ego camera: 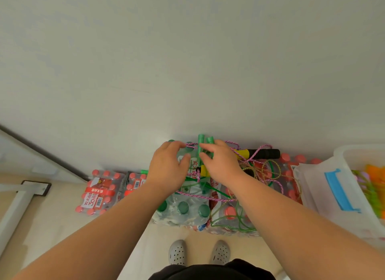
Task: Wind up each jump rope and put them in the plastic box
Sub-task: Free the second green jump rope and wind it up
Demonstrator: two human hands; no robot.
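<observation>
We stand over tangled jump ropes point(270, 171)
Our right hand point(220, 165) grips the green handles point(201, 146) above the bottle packs point(183, 208); we cannot tell if our left hand point(167, 169) holds the pink rope point(208, 197). The plastic box point(325, 196), right, holds orange and green ropes point(373, 181).

"农夫山泉 30" on bottle pack point(98, 194)

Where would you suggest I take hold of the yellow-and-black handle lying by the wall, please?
Probably its black end, from above: it lies flat and sticks out free to the right, whereas pink cord loops over it nearer the yellow part.
</observation>
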